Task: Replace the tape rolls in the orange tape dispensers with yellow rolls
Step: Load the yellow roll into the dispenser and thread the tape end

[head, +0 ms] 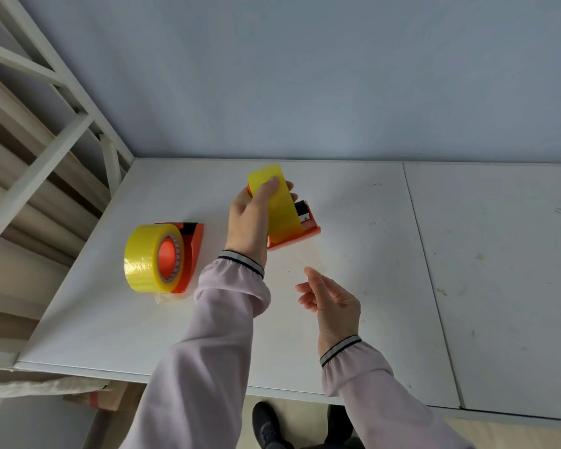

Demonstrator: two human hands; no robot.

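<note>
Yellow roll (277, 202) is sitting in the orange dispenser (300, 233) near the middle of the white table (353, 222), the dispenser's base resting on the surface. The left hand (251, 218) is gripping this roll from above, fingers wrapped over its outer face. The right hand (332, 301) is hovering nearer the person, apart from the dispenser, fingers loosely curled and pinching nothing that can be made out. A second orange dispenser (193, 251), lying on the table to the left, is carrying its own yellow roll (149, 257). Both pale sleeves (208, 335) are showing.
</note>
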